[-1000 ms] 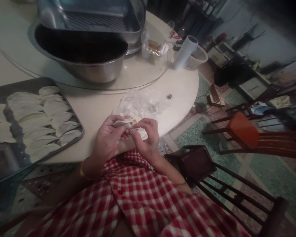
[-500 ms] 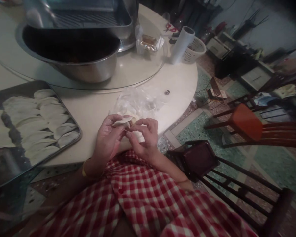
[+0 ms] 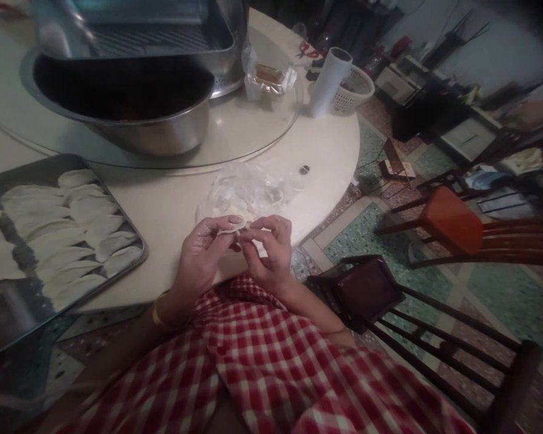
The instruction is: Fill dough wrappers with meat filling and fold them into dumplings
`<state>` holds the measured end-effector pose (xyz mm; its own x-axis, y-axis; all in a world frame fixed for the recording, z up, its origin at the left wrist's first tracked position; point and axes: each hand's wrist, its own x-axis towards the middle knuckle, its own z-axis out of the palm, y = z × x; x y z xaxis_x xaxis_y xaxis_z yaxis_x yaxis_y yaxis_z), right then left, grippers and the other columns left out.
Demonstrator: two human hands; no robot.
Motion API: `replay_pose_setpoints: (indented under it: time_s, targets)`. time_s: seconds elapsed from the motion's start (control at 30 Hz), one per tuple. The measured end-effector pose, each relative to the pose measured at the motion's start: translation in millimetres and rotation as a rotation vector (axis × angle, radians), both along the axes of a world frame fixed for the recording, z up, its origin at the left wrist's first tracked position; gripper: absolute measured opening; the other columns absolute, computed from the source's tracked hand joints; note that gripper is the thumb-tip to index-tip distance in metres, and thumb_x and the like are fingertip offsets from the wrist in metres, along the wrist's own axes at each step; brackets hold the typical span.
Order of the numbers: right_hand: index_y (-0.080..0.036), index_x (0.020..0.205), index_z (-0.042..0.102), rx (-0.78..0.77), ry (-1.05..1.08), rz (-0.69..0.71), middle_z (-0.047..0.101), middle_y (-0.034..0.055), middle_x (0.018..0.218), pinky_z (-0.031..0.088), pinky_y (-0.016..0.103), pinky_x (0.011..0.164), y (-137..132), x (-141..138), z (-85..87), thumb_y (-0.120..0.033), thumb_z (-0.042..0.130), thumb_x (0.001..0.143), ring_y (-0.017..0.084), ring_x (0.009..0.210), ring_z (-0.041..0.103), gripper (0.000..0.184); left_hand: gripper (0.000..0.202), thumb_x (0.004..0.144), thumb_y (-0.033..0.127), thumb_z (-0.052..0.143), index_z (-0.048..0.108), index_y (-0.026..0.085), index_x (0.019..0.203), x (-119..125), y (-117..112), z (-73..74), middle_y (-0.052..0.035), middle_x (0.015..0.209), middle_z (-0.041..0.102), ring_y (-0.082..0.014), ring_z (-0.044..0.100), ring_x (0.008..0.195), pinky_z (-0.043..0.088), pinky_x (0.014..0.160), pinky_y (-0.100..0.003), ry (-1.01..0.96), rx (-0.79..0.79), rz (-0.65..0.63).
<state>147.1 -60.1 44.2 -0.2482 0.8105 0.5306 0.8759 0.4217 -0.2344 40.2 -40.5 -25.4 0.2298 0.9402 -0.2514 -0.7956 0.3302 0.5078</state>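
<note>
Between my two hands a pale dumpling point(image 3: 230, 228) is pinched, partly hidden by the fingers. My left hand point(image 3: 207, 250) is closed on its left side, with thumb and forefinger pressed along the dough. My right hand point(image 3: 271, 244) pinches the right end with its fingertips. Just beyond the hands, a crumpled clear plastic bag point(image 3: 253, 184) lies on the table, with pale dough partly visible at its near side. To the left, a metal tray point(image 3: 138, 250) holds several folded dumplings point(image 3: 75, 232) in overlapping rows.
A large steel bowl point(image 3: 163, 134) stands on the glass turntable point(image 3: 235, 141), with a metal pan point(image 3: 131, 36) above it. A plastic roll point(image 3: 330, 81) and a white basket point(image 3: 358, 90) stand at the back right. Chairs point(image 3: 366, 289) are to the right of the table.
The dumpling is turned flatter between my fingers, and my hands have come slightly closer together. The view has shifted a little, so the tray and bowl appear slightly lower and farther left.
</note>
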Motion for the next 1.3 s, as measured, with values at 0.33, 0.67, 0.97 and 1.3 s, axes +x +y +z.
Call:
replay_pose_setpoints:
  time_s: [0.33, 0.67, 0.97, 1.3]
  targets:
    - [-0.021, 0.102, 0.056, -0.041, 0.060, -0.028, 0.058, 0.0049, 0.096, 0.047, 0.037, 0.084, -0.6, 0.2, 4.1, -0.022, 0.059, 0.089, 0.018, 0.093, 0.055, 0.014, 0.022, 0.064, 0.022, 0.082, 0.062, 0.019, 0.073, -1.8, 1.6, 9.7, 0.0008, 0.085, 0.071, -0.0100, 0.067, 0.069, 0.054, 0.060, -0.019, -0.092, -0.088, -0.041]
    - [-0.022, 0.104, 0.063, -0.034, -0.050, -0.049, 0.057, 0.0057, 0.103, 0.047, 0.039, 0.090, -1.9, 1.3, 2.8, -0.025, 0.059, 0.089, 0.020, 0.100, 0.053, 0.016, 0.027, 0.059, 0.022, 0.083, 0.061, 0.019, 0.075, -4.8, 4.6, 19.3, 0.0020, 0.075, 0.072, -0.0085, 0.064, 0.061, 0.051, 0.056, -0.016, -0.076, -0.138, -0.092]
    - [-0.021, 0.099, 0.068, -0.128, -0.015, 0.019, 0.059, 0.0079, 0.108, 0.046, 0.042, 0.094, 0.0, 4.0, 3.7, -0.027, 0.060, 0.088, 0.021, 0.105, 0.054, 0.015, 0.019, 0.071, 0.029, 0.077, 0.063, 0.019, 0.080, -5.2, -0.9, 5.5, -0.0024, 0.087, 0.073, -0.0103, 0.064, 0.067, 0.052, 0.061, -0.021, 0.035, -0.032, -0.089]
    - [-0.022, 0.095, 0.067, -0.113, 0.131, 0.013, 0.063, 0.0057, 0.101, 0.052, 0.040, 0.087, -2.1, 2.7, 6.3, -0.024, 0.058, 0.089, 0.019, 0.101, 0.060, 0.011, 0.018, 0.075, 0.029, 0.076, 0.063, 0.019, 0.082, -6.9, -2.0, 6.3, -0.0028, 0.090, 0.073, -0.0115, 0.067, 0.073, 0.054, 0.063, -0.021, 0.027, -0.001, -0.077]
